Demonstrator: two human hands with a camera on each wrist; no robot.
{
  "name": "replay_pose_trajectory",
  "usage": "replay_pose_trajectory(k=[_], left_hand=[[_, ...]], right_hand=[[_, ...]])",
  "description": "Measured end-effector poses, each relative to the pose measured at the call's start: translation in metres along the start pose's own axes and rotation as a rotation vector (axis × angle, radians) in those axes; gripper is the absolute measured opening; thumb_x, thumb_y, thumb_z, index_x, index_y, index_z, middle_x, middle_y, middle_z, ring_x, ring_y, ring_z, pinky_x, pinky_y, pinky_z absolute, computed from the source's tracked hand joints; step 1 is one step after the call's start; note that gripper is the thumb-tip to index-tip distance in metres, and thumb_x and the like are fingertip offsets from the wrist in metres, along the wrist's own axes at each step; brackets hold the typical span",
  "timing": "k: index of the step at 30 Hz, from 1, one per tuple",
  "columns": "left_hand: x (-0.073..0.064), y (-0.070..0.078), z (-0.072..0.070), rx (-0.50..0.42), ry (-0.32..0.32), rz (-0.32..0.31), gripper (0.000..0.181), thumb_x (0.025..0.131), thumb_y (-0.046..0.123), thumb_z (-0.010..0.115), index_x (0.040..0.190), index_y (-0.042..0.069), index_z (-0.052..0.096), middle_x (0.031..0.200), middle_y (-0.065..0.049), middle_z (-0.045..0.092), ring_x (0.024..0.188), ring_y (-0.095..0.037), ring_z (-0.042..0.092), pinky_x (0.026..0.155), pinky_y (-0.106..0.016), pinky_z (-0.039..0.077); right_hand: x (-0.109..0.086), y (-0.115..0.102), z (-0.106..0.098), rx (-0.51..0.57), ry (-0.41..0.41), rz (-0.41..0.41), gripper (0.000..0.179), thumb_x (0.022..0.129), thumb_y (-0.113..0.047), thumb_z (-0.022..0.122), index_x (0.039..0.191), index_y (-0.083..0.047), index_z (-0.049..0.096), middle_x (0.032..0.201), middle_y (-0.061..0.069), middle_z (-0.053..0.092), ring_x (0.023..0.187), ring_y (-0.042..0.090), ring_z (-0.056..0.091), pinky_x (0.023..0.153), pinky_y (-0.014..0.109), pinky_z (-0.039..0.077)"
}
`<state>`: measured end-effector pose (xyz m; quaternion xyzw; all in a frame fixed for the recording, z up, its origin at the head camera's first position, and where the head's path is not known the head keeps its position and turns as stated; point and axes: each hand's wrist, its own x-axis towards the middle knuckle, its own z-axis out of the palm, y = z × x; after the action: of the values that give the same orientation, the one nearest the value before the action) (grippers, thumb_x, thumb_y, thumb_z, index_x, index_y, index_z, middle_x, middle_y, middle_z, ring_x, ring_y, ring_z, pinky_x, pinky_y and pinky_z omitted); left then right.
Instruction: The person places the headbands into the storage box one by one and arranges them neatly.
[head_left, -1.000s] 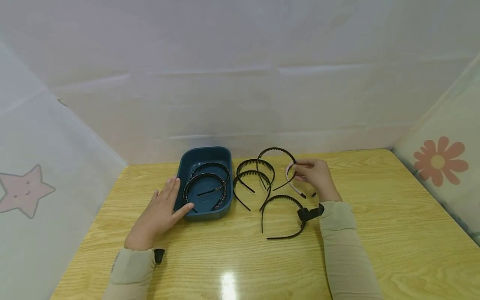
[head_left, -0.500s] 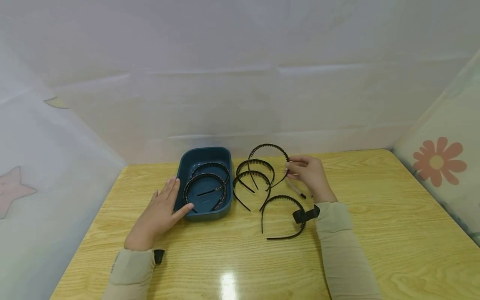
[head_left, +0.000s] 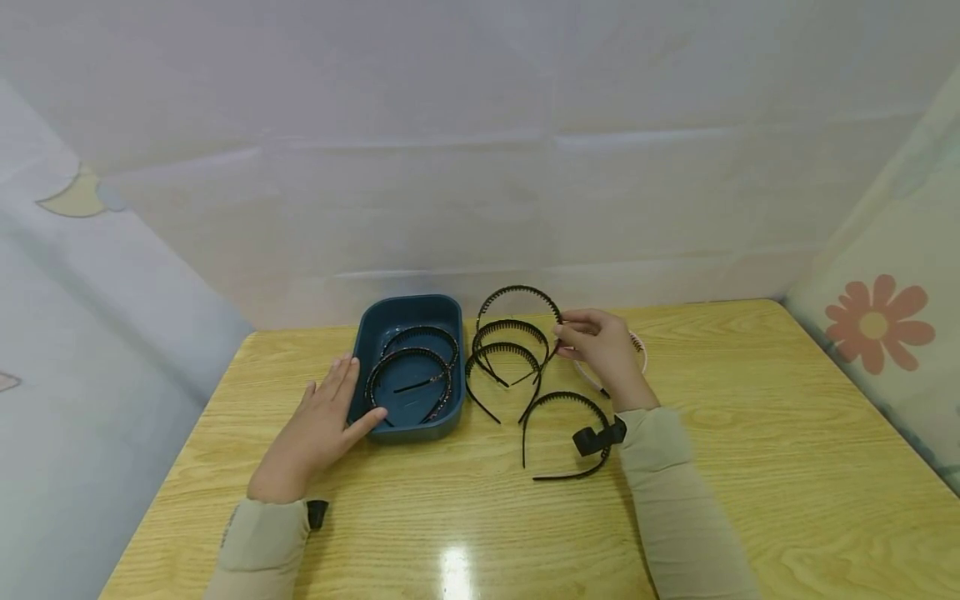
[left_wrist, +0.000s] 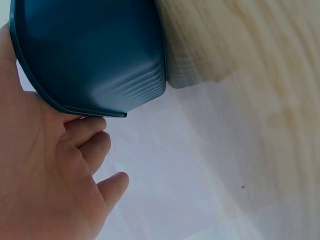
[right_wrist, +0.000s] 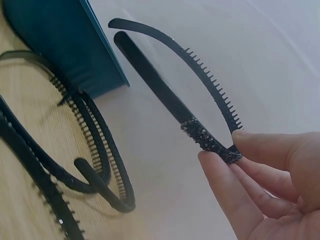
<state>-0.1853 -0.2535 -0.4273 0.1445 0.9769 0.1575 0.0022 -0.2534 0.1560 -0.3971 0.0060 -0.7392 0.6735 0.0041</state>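
My right hand (head_left: 603,346) pinches a black toothed headband (head_left: 517,288) by its right side, holding it raised over other headbands. In the right wrist view, thumb and fingers grip the held headband (right_wrist: 155,80) at a glittery section, its two ends pointing at the blue tray (right_wrist: 65,40). My left hand (head_left: 318,427) rests along the left side of that deep blue tray (head_left: 408,308), fingers straight, thumb over the front rim. Black speckled headbands (head_left: 408,351) lie inside the tray. From the left wrist, the tray's outer wall (left_wrist: 90,60) shows against the fingers.
Two black toothed headbands, one behind (head_left: 512,323) and one nearer (head_left: 502,345), lie right of the tray. Another black headband (head_left: 562,395) is in front of them. A pink headband (head_left: 643,354) is partly hidden behind the right hand. A pale sheet (head_left: 480,208) hangs behind the wooden table (head_left: 420,525).
My right hand has moved left with the black headband, which now hangs above the two by the tray. More of the pink headband's right side shows. The left hand stays in place.
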Motion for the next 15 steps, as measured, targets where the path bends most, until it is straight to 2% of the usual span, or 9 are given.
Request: replay_pose_trajectory(k=[6,15], left_hand=[[-0.001,0.001,-0.001,-0.009,-0.004,-0.002,0.097,0.101,0.063,0.048,0.161,-0.002,0.008,0.167,-0.024,0.008,0.154,-0.042,0.007,0.120,-0.067,0.008],[0.000,0.001,0.000,-0.014,-0.006,0.003,0.097,0.101,0.063,0.048,0.161,-0.002,0.008,0.168,-0.024,0.006,0.154,-0.042,0.007,0.119,-0.068,0.008]], right_hand=[[0.000,-0.001,0.010,0.062,-0.014,-0.026,0.039,0.096,-0.005,0.070,0.132,0.006,0.061,0.113,0.019,0.064,0.106,0.037,0.068,0.086,0.039,0.060],[-0.003,0.001,0.028,0.051,-0.006,-0.061,0.038,0.095,-0.008,0.072,0.130,0.003,0.064,0.111,0.016,0.065,0.094,0.027,0.070,0.087,0.043,0.060]])
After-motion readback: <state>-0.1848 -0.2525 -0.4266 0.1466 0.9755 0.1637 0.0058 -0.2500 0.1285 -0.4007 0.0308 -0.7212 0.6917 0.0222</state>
